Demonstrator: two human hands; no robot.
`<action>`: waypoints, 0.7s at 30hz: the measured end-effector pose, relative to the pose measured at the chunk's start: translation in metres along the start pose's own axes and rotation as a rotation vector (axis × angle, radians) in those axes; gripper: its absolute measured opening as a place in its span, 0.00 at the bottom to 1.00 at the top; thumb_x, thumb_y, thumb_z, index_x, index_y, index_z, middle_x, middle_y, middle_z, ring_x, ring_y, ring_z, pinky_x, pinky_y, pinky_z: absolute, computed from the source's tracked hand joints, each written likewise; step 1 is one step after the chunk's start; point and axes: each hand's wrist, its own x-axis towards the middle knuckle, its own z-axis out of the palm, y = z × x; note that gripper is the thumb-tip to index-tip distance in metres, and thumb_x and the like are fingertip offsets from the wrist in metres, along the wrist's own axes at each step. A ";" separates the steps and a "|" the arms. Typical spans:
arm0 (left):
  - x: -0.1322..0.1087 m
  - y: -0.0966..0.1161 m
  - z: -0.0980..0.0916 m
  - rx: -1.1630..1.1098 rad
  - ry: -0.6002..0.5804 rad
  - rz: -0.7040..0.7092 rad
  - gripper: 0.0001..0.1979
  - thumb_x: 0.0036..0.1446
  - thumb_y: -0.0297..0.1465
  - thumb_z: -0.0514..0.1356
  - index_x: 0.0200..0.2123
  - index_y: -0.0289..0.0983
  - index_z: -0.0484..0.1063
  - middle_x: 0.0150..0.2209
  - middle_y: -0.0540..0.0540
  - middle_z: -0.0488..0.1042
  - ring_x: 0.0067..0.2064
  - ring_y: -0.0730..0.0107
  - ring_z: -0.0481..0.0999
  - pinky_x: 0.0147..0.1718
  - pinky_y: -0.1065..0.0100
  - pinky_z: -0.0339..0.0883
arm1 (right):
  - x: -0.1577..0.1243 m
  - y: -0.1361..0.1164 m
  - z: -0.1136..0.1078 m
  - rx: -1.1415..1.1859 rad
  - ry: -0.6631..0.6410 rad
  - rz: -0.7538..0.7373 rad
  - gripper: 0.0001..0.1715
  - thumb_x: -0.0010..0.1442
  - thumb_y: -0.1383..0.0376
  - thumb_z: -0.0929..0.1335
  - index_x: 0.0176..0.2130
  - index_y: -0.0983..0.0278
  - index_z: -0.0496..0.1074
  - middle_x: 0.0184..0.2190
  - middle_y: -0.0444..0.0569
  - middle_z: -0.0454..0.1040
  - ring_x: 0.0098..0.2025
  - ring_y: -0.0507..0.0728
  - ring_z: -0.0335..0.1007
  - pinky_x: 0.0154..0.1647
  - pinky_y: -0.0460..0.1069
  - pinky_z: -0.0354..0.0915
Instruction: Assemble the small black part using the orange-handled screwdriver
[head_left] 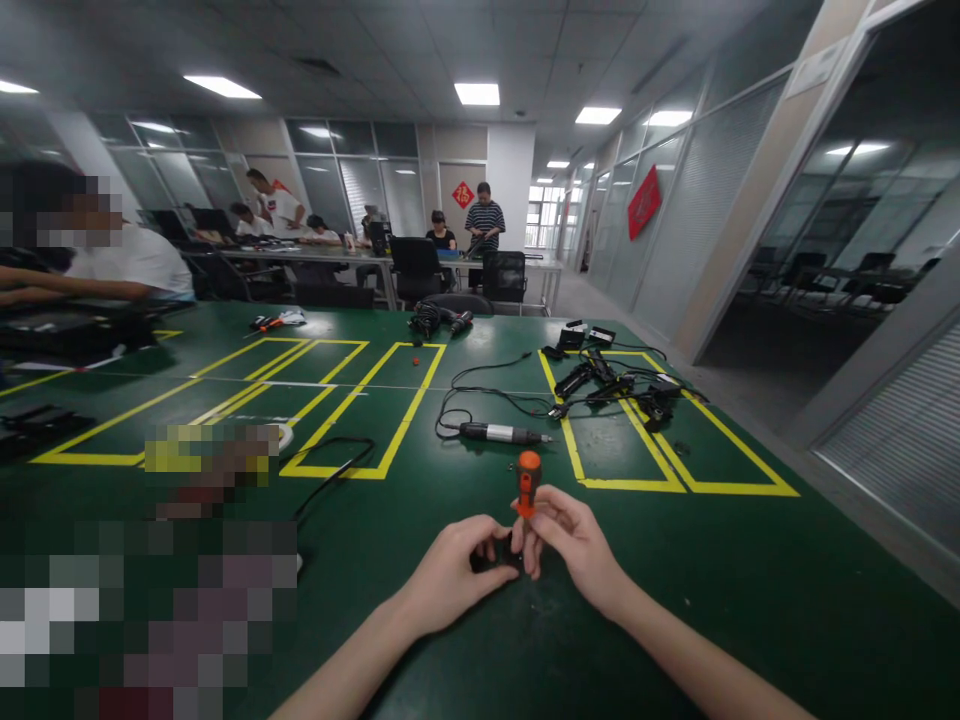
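My right hand [564, 535] is closed around the lower part of a screwdriver [529, 478] with an orange and black handle. The screwdriver stands upright, handle up, its tip hidden among the fingers. Close on its left, my left hand [466, 565] pinches a small black part [513, 548], mostly covered by the fingers; its kind I cannot make out. The two hands meet just above the green table [645, 610]. Beyond them lies a black and silver electric screwdriver [499, 433] with a cord, touched by neither hand.
Black parts and cables [600, 380] lie piled at the right, within yellow tape lines [634, 486]. Toward the far edge are a power drill [460, 322] and a coiled black cable [425, 318]. A person [120, 250] sits at the left; others work behind. The lower left is pixelated.
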 end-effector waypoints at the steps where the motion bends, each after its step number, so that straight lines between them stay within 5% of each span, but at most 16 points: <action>1: 0.000 0.001 0.000 -0.004 -0.001 0.001 0.08 0.57 0.34 0.67 0.36 0.37 0.74 0.32 0.52 0.71 0.34 0.71 0.69 0.34 0.70 0.61 | -0.001 0.002 0.000 0.010 0.001 -0.006 0.22 0.60 0.50 0.74 0.43 0.64 0.70 0.28 0.45 0.77 0.21 0.50 0.70 0.22 0.45 0.68; 9: -0.001 0.001 -0.002 -0.015 0.008 -0.005 0.07 0.56 0.33 0.67 0.37 0.38 0.75 0.32 0.51 0.73 0.34 0.69 0.71 0.35 0.68 0.62 | 0.003 0.001 0.001 -0.069 0.063 0.016 0.21 0.52 0.53 0.79 0.31 0.65 0.73 0.23 0.43 0.73 0.19 0.49 0.67 0.20 0.45 0.66; 16: -0.001 0.005 -0.005 -0.025 -0.009 -0.004 0.08 0.56 0.33 0.67 0.38 0.37 0.76 0.32 0.51 0.72 0.34 0.70 0.70 0.35 0.68 0.62 | 0.002 0.004 0.000 -0.022 0.027 0.008 0.23 0.62 0.47 0.72 0.35 0.66 0.74 0.25 0.46 0.74 0.20 0.49 0.69 0.21 0.45 0.67; 21: -0.001 0.006 -0.007 -0.046 -0.030 0.006 0.09 0.57 0.35 0.66 0.40 0.37 0.76 0.34 0.49 0.74 0.36 0.69 0.72 0.37 0.69 0.64 | 0.001 0.008 -0.002 -0.017 0.055 -0.007 0.22 0.59 0.51 0.75 0.41 0.63 0.70 0.26 0.44 0.77 0.20 0.49 0.68 0.21 0.44 0.66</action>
